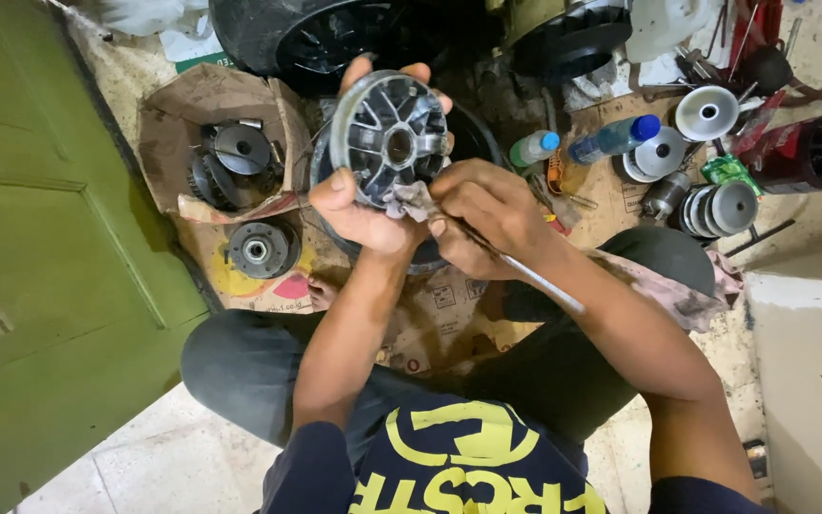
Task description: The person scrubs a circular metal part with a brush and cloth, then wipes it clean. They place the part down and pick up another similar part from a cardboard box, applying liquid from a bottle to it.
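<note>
My left hand (362, 205) grips a round grey metal pulley (392, 138) with ribbed pockets and a centre hole, holding it upright over the floor. My fingertips curl over its far rim. My right hand (482, 214) is shut on a thin metal rod tool (535, 279) and presses a dirty rag (413, 200) against the pulley's lower edge. The tool's tip is hidden under the rag and fingers. I sit cross-legged, knees spread either side.
A torn cardboard box (183, 124) at left holds clutch parts (230, 162); another round part (259, 250) lies below it. Two plastic bottles (611, 138), silver discs (706, 112) and stacked pulleys (725, 207) lie at right. Tyres (278, 33) are ahead, a green door (40, 238) left.
</note>
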